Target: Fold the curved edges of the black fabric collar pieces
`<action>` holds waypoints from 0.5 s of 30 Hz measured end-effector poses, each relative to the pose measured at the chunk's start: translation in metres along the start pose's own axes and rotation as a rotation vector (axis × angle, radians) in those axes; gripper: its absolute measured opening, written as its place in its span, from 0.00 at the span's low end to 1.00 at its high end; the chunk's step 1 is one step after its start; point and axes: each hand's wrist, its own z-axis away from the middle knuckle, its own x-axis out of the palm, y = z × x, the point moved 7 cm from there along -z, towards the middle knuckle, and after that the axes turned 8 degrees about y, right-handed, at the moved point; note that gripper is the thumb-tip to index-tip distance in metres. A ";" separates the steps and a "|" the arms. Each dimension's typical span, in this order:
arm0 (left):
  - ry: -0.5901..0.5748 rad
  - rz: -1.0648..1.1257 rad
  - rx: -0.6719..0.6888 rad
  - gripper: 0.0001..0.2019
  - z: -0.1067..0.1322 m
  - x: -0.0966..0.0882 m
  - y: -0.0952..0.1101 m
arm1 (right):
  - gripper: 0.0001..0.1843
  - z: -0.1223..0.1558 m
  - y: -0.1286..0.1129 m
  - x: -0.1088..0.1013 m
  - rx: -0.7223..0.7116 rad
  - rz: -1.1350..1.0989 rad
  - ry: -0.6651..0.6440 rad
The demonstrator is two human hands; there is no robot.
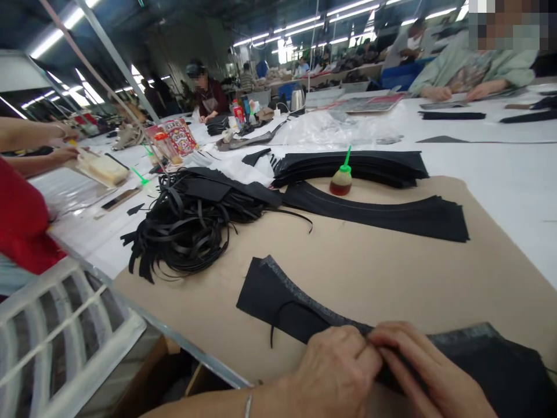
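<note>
A curved black piece of material [278,302], perhaps fabric or leather, lies across the brown sheet in front of me, with a greyish band along its upper edge. My left hand [339,366] is closed at the middle of that edge, fingers pinched. Right beside it, my right hand [422,366] also grips the piece, its fingertips meeting the left ones. A thin black strip [296,303] loops over the piece and comes out from under the left hand. What exactly lies between the fingertips is hidden.
Beyond are a pile of black strips [187,226], curved black pieces [383,217], a stack of them [348,165] and a green-tipped bottle [340,181]. A white plastic rack [65,342] stands left of the table edge. Several people work around, one in red [21,220] close at left.
</note>
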 end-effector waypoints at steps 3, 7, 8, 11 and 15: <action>0.157 0.067 -0.233 0.12 0.013 -0.036 -0.032 | 0.12 -0.009 -0.020 0.024 -0.033 0.008 -0.040; 0.088 -0.019 -0.520 0.11 0.024 -0.061 -0.080 | 0.15 -0.004 -0.018 0.035 -0.085 0.097 -0.050; 0.025 -0.029 -0.536 0.11 0.024 -0.060 -0.087 | 0.16 -0.001 -0.017 0.036 -0.096 0.118 -0.055; -0.072 -0.041 -0.540 0.08 0.018 -0.056 -0.096 | 0.20 0.005 -0.016 0.041 -0.126 0.177 -0.087; -0.053 -0.043 -0.533 0.08 0.010 -0.059 -0.095 | 0.22 0.006 -0.019 0.043 -0.167 0.242 -0.104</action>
